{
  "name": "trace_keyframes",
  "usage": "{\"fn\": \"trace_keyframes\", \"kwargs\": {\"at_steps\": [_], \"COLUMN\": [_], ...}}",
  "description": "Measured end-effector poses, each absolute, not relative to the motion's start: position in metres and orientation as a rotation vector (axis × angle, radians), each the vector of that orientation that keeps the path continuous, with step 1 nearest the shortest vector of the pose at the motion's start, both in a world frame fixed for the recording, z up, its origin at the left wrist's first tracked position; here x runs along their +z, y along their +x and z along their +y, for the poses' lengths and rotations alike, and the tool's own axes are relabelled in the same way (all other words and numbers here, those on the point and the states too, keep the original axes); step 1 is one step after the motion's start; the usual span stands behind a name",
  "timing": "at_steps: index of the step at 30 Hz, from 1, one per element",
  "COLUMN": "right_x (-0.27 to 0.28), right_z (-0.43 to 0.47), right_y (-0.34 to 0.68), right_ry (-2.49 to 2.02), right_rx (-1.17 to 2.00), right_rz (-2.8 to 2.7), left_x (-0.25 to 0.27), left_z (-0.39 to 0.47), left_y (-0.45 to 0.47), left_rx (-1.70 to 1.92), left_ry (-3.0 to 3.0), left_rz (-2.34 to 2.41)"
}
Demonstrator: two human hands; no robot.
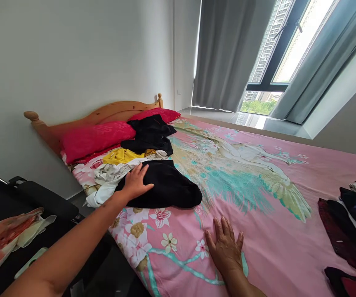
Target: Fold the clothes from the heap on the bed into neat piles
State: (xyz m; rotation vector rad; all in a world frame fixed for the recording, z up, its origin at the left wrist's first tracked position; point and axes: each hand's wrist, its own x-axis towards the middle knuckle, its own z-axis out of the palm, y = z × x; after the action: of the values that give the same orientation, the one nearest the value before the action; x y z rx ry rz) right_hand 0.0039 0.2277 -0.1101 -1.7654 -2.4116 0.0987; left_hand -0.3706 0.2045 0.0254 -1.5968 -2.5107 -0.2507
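My left hand [137, 181] is spread with its fingers apart over the left end of a black garment [168, 187]; whether it presses on the cloth or hovers just above I cannot tell. That garment lies in a loose bundle near the bed's left side. My right hand [226, 246] rests palm down on the pink patterned bedsheet [277, 251], fingers stretched out, apart from the garment. Just beyond my left hand are white clothes [106, 181], a yellow garment [122, 156] and another black garment [153, 132].
Red pillows [99, 140] lean by the wooden headboard [103, 112]. Dark clothes [347, 231] are stacked at the bed's right side. On the left, a plastic bag [7, 239] sits on a dark surface beside the bed. Grey curtains [227, 53] hang by the window.
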Motion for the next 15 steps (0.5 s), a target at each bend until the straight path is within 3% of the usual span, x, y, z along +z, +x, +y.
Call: {"fn": "trace_keyframes", "kwargs": {"at_steps": [7, 11, 15], "right_x": [-0.107, -0.109, -0.106], "right_z": [0.227, 0.226, 0.227], "right_y": [0.004, 0.003, 0.003], "right_ry": [-1.767, -1.774, -1.762], "right_rx": [0.094, 0.094, 0.142], "right_rz": [-2.405, -2.401, -2.399], "left_x": [0.026, 0.057, 0.056], "left_z": [0.229, 0.231, 0.198], "left_y": [-0.368, -0.366, -0.284], "left_rx": [-0.604, -0.765, -0.926], "left_ry": [-1.171, -1.37, -1.683], "left_rz": [-2.717, -2.755, -2.6]}}
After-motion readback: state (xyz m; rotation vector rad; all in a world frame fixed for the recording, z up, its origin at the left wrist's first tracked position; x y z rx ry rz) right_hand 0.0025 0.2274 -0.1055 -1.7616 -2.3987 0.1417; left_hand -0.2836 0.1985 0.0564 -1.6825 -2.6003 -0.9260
